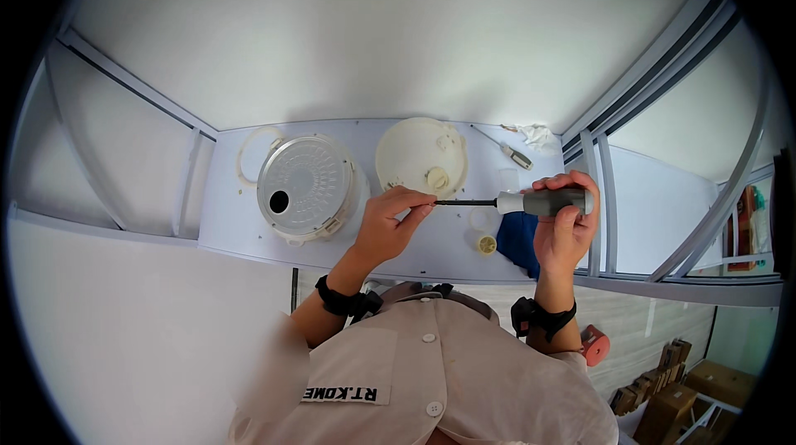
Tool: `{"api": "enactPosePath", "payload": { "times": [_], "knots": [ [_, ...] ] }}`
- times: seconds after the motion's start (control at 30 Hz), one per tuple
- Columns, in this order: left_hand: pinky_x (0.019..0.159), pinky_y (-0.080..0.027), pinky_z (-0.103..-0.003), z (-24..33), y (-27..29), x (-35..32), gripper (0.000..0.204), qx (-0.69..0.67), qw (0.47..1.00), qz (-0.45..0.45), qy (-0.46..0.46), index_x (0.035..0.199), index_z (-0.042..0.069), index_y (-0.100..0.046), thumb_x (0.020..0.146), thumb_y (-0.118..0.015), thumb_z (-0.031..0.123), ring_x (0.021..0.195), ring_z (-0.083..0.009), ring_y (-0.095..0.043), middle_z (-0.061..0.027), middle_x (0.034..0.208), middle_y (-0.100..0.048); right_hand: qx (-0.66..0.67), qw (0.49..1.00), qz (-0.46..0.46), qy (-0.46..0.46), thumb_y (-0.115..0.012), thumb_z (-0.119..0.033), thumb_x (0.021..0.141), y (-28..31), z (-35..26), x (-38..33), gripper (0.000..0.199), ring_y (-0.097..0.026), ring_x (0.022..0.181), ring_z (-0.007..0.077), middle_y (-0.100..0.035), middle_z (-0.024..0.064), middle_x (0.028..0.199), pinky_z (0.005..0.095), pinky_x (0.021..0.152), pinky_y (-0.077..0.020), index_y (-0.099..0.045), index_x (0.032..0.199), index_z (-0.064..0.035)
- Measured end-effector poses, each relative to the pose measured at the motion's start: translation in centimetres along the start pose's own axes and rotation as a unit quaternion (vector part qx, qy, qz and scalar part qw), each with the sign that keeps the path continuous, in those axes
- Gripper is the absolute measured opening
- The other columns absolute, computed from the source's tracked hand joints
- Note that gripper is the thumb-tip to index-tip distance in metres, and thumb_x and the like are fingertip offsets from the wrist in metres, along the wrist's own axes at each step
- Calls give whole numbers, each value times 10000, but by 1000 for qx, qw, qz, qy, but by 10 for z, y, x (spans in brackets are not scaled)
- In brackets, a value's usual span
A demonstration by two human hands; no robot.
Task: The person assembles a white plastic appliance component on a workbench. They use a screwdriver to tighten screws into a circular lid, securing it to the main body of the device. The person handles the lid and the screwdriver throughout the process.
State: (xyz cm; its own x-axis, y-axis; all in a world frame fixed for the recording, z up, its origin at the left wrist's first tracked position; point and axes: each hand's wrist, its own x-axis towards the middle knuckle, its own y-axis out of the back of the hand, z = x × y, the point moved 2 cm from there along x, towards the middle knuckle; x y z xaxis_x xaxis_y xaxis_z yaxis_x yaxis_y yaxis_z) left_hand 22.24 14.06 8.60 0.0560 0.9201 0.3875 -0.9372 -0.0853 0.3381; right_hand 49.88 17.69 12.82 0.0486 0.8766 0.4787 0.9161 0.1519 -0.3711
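My right hand (565, 238) is wrapped round the grey and white handle of a screwdriver (511, 203), held level above the table with its shaft pointing left. At the shaft's tip, the thumb and fingers of my left hand (388, 225) are pinched together. Whether a small screw sits between them is too small to tell. Behind the shaft lies a round cream plastic cover (394, 151) with a knob-like piece (437, 178) on it. To the left stands a round white appliance part (319, 180) with a silver metal disc on top and a dark round hole.
A second screwdriver (514, 155) lies at the back right near crumpled white tissue (539, 138). Blue cloth (518, 242) and a small yellowish cap (487, 244) are near the front edge. A pale ring (247, 155) lies at the left. Framed panels (133, 76) flank the white tabletop (228, 221).
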Motion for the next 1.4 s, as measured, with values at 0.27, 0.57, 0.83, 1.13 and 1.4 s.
{"api": "enactPosePath", "payload": {
  "times": [0.27, 0.57, 0.83, 1.13, 1.4],
  "knots": [
    [785, -564, -276, -5, 9, -3, 199, -46, 999, 10, 19, 1113, -1, -785, 929, -752, -70, 879, -176, -736, -124, 996, -783, 35, 999, 7, -12, -711, -373, 1040, -10, 6, 1, 573, -681, 1125, 296, -623, 156, 1208, 537, 974, -622, -468, 1427, -26],
    [721, -557, -287, 6, 21, -2, 172, 3, 999, 48, 5, 1066, 16, -801, 908, -770, -46, 822, -188, -732, -118, 948, -779, 58, 998, -6, -11, -717, -369, 1037, -19, 14, 4, 571, -684, 1118, 293, -627, 152, 1205, 547, 959, -626, -466, 1422, -31],
    [678, -563, -292, 4, 27, -5, 132, -11, 998, 52, -27, 1028, 9, -806, 900, -794, -18, 763, -214, -738, -128, 900, -778, 60, 998, -6, -30, -716, -386, 1035, -19, 17, 10, 571, -687, 1117, 284, -633, 146, 1191, 556, 968, -621, -472, 1422, -45],
    [647, -539, -286, 6, 33, -9, 153, -33, 998, 43, -18, 1030, 25, -809, 887, -798, -29, 762, -197, -728, -101, 895, -778, 34, 997, -48, -43, -717, -345, 1039, -31, -2, 18, 746, -691, 1116, 305, -595, 173, 1286, 531, 1018, -581, -306, 1604, -84],
    [720, -545, -342, 24, 48, -11, 252, 99, 990, 3, -103, 1016, 70, -816, 787, -838, -32, 759, -216, -688, -48, 839, -750, -21, 982, -161, -94, -760, -224, 998, -31, -7, 22, 892, -713, 1118, 339, -626, 217, 1236, 506, 1002, -580, -171, 1661, -128]
  ]
}}
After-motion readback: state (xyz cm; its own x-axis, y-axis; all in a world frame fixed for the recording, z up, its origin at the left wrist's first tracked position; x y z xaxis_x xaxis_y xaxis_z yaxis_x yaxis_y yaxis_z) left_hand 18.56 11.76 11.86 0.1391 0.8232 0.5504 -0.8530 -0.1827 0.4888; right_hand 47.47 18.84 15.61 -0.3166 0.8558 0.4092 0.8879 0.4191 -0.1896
